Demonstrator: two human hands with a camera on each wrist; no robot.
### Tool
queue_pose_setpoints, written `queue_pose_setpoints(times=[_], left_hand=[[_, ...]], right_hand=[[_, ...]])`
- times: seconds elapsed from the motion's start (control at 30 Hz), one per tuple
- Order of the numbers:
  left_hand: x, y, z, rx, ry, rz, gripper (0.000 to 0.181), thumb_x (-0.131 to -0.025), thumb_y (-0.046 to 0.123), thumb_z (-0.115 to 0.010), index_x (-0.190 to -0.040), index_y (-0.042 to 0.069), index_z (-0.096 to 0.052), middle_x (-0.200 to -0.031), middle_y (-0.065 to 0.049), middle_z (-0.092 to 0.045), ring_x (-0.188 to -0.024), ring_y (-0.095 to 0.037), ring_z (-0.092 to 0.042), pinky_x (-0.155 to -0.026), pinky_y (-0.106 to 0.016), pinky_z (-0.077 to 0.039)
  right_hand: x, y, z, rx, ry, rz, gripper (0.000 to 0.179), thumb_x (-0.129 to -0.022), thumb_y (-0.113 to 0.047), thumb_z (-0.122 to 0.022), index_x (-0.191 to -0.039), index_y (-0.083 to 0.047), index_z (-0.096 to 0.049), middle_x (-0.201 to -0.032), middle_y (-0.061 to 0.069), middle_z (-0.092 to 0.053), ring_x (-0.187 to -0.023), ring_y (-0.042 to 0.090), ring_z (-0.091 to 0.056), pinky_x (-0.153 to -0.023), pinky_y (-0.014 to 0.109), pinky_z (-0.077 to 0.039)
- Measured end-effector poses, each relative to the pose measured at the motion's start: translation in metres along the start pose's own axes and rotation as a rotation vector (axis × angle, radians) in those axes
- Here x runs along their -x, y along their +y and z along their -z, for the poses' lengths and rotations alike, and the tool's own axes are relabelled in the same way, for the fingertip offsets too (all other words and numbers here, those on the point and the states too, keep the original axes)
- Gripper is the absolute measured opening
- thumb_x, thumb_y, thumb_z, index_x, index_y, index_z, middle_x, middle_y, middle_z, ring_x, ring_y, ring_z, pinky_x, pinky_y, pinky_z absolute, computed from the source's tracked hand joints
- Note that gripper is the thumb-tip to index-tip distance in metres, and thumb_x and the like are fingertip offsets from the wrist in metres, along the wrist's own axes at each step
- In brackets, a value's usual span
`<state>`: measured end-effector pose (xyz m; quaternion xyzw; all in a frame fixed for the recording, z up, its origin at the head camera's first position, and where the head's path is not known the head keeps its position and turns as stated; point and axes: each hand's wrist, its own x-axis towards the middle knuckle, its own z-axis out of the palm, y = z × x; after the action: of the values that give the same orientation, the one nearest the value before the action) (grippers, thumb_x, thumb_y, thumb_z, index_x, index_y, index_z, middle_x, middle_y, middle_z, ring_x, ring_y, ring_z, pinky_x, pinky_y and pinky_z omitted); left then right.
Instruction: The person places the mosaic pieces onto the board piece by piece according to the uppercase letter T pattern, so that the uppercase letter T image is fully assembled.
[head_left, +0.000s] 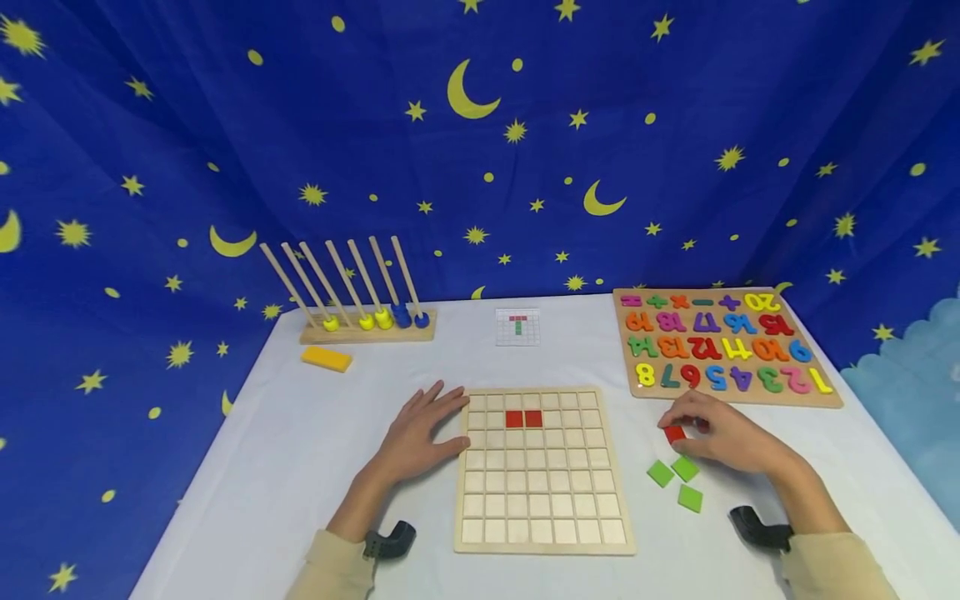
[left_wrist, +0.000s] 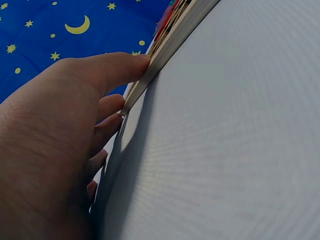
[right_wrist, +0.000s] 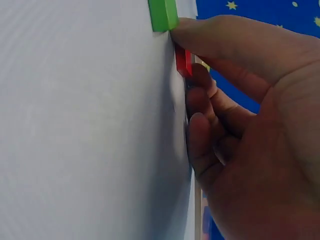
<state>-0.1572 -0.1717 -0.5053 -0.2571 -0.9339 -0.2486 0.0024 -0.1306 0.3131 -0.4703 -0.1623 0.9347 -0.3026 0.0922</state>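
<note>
A wooden grid board (head_left: 559, 505) lies in front of me, with two red square tiles (head_left: 523, 419) side by side in its second row from the back. My left hand (head_left: 420, 437) rests at the board's left edge, fingers extended and thumb touching the rim, as the left wrist view also shows. To the right of the board, my right hand (head_left: 726, 435) pinches another red tile (head_left: 674, 434) between thumb and fingers, low at the table. Three green tiles (head_left: 685, 468) lie just in front of that hand; one green tile (right_wrist: 164, 15) appears beside the thumb in the right wrist view.
Behind the board lies a small card (head_left: 517, 327) with a red and green T pattern. A peg abacus (head_left: 367, 327) and a yellow block (head_left: 326, 359) are at the back left. A number puzzle board (head_left: 726, 346) sits back right. A starry blue curtain (head_left: 480, 167) hangs behind the table.
</note>
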Motion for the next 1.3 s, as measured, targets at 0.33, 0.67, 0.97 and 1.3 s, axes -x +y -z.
queue_pose_setpoints(times=[0.33,0.67,0.97,1.3], left_hand=[[0.001,0.000,0.001,0.010,0.012,-0.009,0.066,-0.087,0.057,-0.061,-0.144,0.024,-0.047,-0.151,0.010,-0.036,-0.143,-0.022,-0.018,-0.117,-0.042,-0.008],[0.001,0.001,0.001,0.018,0.026,-0.034,0.066,-0.087,0.055,-0.062,-0.142,0.022,-0.049,-0.150,0.007,-0.038,-0.143,-0.023,-0.021,-0.116,-0.044,-0.011],[0.002,0.002,0.001,0.007,0.020,-0.028,0.066,-0.087,0.055,-0.062,-0.142,0.022,-0.049,-0.150,0.007,-0.038,-0.143,-0.023,-0.020,-0.117,-0.043,-0.010],[0.001,0.000,0.000,0.001,0.007,-0.015,0.066,-0.087,0.056,-0.061,-0.144,0.024,-0.047,-0.151,0.010,-0.036,-0.143,-0.021,-0.018,-0.117,-0.042,-0.008]], right_hand=[[-0.005,-0.005,-0.002,0.087,0.095,-0.031,0.031,-0.084,-0.032,-0.076,-0.110,-0.016,-0.069,-0.085,-0.008,-0.057,-0.077,0.014,-0.050,-0.064,0.026,-0.045],[-0.003,-0.005,0.008,0.026,0.082,-0.083,0.032,-0.081,-0.034,-0.078,-0.104,-0.014,-0.068,-0.081,-0.004,-0.057,-0.074,0.017,-0.051,-0.059,0.024,-0.045],[-0.002,-0.004,0.007,0.038,0.063,-0.070,0.033,-0.081,-0.026,-0.079,-0.110,-0.014,-0.070,-0.080,-0.003,-0.054,-0.075,0.017,-0.047,-0.057,0.024,-0.042],[-0.004,-0.005,0.009,0.049,0.022,-0.090,0.035,-0.081,-0.032,-0.078,-0.111,-0.016,-0.070,-0.084,-0.004,-0.056,-0.079,0.018,-0.047,-0.059,0.025,-0.042]])
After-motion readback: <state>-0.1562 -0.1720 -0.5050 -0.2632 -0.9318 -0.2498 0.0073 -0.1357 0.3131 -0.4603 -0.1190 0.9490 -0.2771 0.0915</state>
